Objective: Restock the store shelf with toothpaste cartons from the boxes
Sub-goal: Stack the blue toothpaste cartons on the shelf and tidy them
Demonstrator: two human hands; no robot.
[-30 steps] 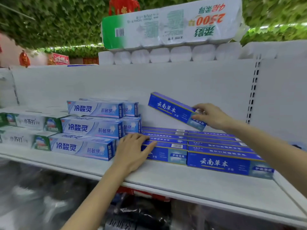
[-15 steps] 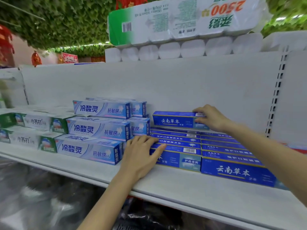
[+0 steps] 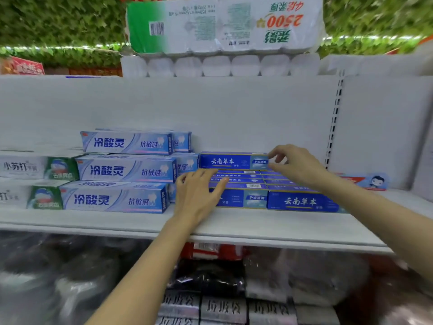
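Dark blue toothpaste cartons (image 3: 302, 202) lie in flat rows on the white shelf (image 3: 257, 227). One more dark blue carton (image 3: 230, 160) lies level on top of the back row, against the shelf's back wall. My right hand (image 3: 295, 166) is at that carton's right end, fingers loosely curled, with fingertips and thumb just at its corner and not wrapped round it. My left hand (image 3: 199, 195) lies flat with spread fingers on the front left blue cartons.
Light blue cartons (image 3: 121, 200) are stacked three high to the left, with green and white cartons (image 3: 35, 170) beyond them. A red and blue carton (image 3: 365, 181) lies at the back right. Toilet paper packs (image 3: 222, 26) sit on top of the shelf unit. Plastic-wrapped goods (image 3: 210, 277) fill the shelf below.
The tilted blue carton in my right hand came down and now lies level on the back row. My right fingers have slipped back to its end. My left hand stayed put.
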